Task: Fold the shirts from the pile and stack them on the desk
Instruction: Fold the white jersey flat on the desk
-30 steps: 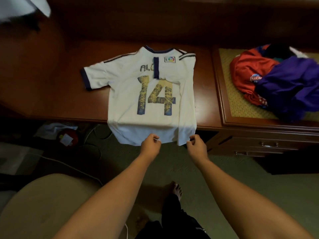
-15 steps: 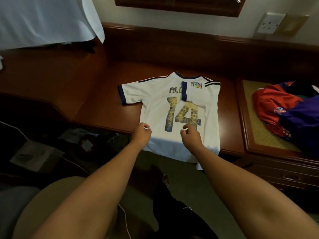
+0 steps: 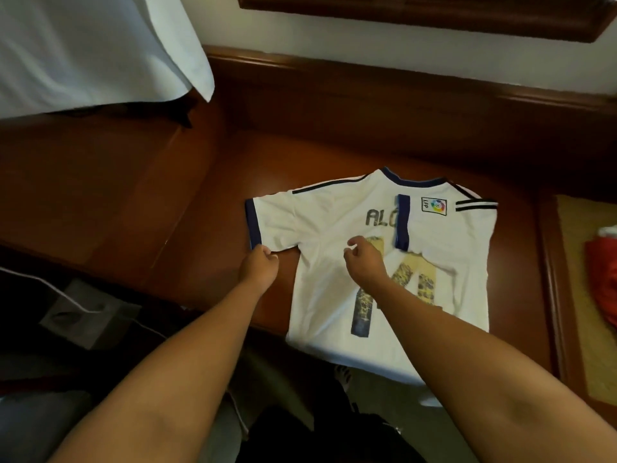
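We are reaching both bare arms forward over the glossy reddish-brown wooden counter (image 3: 187,208). Our left hand (image 3: 258,270) is curling its fingers (image 3: 267,259) around the lower corner of the navy-trimmed sleeve, pinching the cloth at the cuff. Our right hand (image 3: 364,262) is hovering palm-down over the middle of the white short-sleeved football shirt (image 3: 444,262); its fingers are loosely bent, and we cannot tell whether they are gripping any fabric.

The shirt is lying flat, back side up, near the counter's front edge, with its hem hanging over that edge. The other sleeve is lying folded across the back, showing a square "LFP" badge (image 3: 433,205). We are reading dark letters "AL" beneath the navy collar and a worn gold-and-blue "1", with part of a second digit beside it.

A crumpled red garment (image 3: 601,279) is sitting at the right edge, well apart from the shirt.
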Motion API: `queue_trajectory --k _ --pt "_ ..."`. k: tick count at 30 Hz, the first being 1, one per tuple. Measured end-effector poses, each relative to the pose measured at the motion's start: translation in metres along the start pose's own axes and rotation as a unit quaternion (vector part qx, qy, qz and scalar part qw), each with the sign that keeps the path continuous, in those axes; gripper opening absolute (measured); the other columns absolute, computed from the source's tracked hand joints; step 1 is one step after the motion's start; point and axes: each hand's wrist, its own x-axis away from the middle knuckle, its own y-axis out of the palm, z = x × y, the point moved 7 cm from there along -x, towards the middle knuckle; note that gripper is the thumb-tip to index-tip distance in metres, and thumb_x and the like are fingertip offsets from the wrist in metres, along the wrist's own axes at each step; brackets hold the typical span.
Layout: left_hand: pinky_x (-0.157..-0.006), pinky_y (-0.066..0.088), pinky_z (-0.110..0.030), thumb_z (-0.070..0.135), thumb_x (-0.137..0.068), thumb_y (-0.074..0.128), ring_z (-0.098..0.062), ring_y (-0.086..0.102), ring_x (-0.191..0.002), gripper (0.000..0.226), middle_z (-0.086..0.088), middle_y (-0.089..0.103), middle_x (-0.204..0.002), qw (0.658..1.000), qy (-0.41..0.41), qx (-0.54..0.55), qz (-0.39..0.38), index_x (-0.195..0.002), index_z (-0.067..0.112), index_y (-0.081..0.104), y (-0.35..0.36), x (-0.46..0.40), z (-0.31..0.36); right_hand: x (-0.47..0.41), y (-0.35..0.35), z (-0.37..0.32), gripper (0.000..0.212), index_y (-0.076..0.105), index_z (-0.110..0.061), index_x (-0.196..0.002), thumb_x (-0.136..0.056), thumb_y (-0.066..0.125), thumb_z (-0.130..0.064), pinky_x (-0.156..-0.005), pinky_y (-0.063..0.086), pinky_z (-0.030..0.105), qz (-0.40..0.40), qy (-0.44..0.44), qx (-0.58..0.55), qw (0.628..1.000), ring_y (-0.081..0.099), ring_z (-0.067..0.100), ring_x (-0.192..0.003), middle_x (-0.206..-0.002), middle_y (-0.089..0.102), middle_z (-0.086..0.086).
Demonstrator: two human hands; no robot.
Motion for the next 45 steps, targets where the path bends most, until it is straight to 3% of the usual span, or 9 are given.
queue_trajectory --k 4,14,20,25,32,35,38,40,45 --pt "-0.096 0.043 -0.039 0.021 -0.096 0.052 -0.035 0.05 -0.121 0.042 -0.018 0.049 -0.136 0.996 -0.08 0.047 0.013 -0.135 0.006 0.044 0.0 -0.025 -0.013 -0.044 0.006 -0.025 0.029 0.053 -0.007 -0.123 -0.097 0.047 -0.017 -0.075 0.044 0.032 -0.015 -0.016 0.042 0.999 0.059 0.031 -0.093 -0.105 0.062 0.016" --pt "-0.084 0.05 -0.042 0.032 -0.093 0.06 -0.039 0.058 -0.109 0.052 -0.02 0.057 -0.126 0.98 -0.174 0.087 0.043 -0.132 0.001 0.043 -0.006 -0.084 -0.021 -0.135 0.065 -0.104 0.032 0.052 -0.01 -0.129 -0.098 0.047 -0.02 -0.097 0.044 0.033 -0.057 -0.059 0.14 0.987 0.055 0.027 -0.113 -0.13 0.055 0.011" --pt "-0.093 0.048 -0.041 0.011 -0.088 0.062 -0.037 0.055 -0.116 0.055 -0.019 0.052 -0.131 0.97 -0.212 0.116 0.028 -0.136 0.0 0.039 0.008 -0.107 -0.027 -0.178 0.14 -0.14 0.047 0.041 -0.016 -0.142 -0.096 0.047 -0.008 -0.103 0.045 0.038 -0.157 -0.115 0.218 0.956 0.051 0.031 -0.122 -0.144 0.043 0.008" --pt "-0.092 0.053 -0.045 0.003 -0.087 0.058 -0.034 0.062 -0.1 0.009 -0.019 0.062 -0.112 0.934 -0.257 0.246 0.01 -0.092 0.01 0.058 0.026 -0.115 -0.042 -0.195 0.151 -0.144 0.041 0.054 -0.01 -0.129 -0.09 0.05 0.002 -0.091 0.05 0.037 -0.173 -0.12 0.267 0.941 0.056 0.034 -0.104 -0.128 0.048 0.014" --pt "-0.055 0.048 -0.035 0.005 -0.088 0.057 -0.029 0.059 -0.078 0.011 -0.006 0.057 -0.082 0.97 -0.105 0.215 -0.034 -0.087 0.013 0.049 0.02 -0.091 0.024 -0.196 0.096 -0.13 0.029 0.069 -0.003 -0.109 -0.089 0.052 0.009 -0.088 0.048 0.029 -0.144 -0.094 0.161 0.972 0.058 0.031 -0.107 -0.12 0.06 0.014" --pt "-0.06 0.053 -0.036 0.003 -0.089 0.057 -0.02 0.059 -0.071 0.017 0.0 0.057 -0.082 0.976 -0.001 0.21 -0.059 -0.096 0.016 0.05 0.029 -0.062 0.07 -0.191 0.048 -0.117 0.028 0.069 -0.006 -0.113 -0.09 0.055 0.003 -0.097 0.048 0.031 -0.1 -0.088 0.138 0.981 0.055 0.028 -0.115 -0.127 0.057 0.01" --pt "-0.068 0.053 -0.042 0.002 -0.091 0.056 -0.017 0.058 -0.07 0.019 0.003 0.057 -0.081 0.971 0.088 0.205 -0.088 -0.102 0.016 0.048 0.052 -0.028 0.119 -0.172 -0.011 -0.103 0.029 0.069 0.001 -0.108 -0.092 0.046 0.008 -0.074 0.048 0.017 -0.109 -0.058 0.053 0.991 0.062 0.02 -0.089 -0.098 0.067 0.011" --pt "-0.071 0.052 -0.041 0.004 -0.093 0.055 -0.016 0.058 -0.073 0.019 0.004 0.058 -0.083 0.967 0.135 0.185 -0.111 -0.105 0.017 0.048 0.072 -0.009 0.151 -0.158 -0.055 -0.089 0.031 0.067 -0.003 -0.104 -0.093 0.04 0.008 -0.057 0.046 0.02 -0.106 -0.01 -0.042 0.993 0.054 0.016 -0.067 -0.075 0.059 0.005" --pt "-0.077 0.049 -0.025 0.011 -0.095 0.054 -0.02 0.059 -0.098 0.036 0.0 0.058 -0.101 0.938 0.124 0.162 -0.28 -0.131 0.014 0.048 0.137 0.018 0.189 -0.135 -0.122 -0.007 0.024 0.054 -0.016 -0.112 -0.099 0.039 -0.003 -0.062 0.042 0.032 0.024 0.123 -0.242 0.962 0.054 0.019 -0.074 -0.09 0.058 0.008"
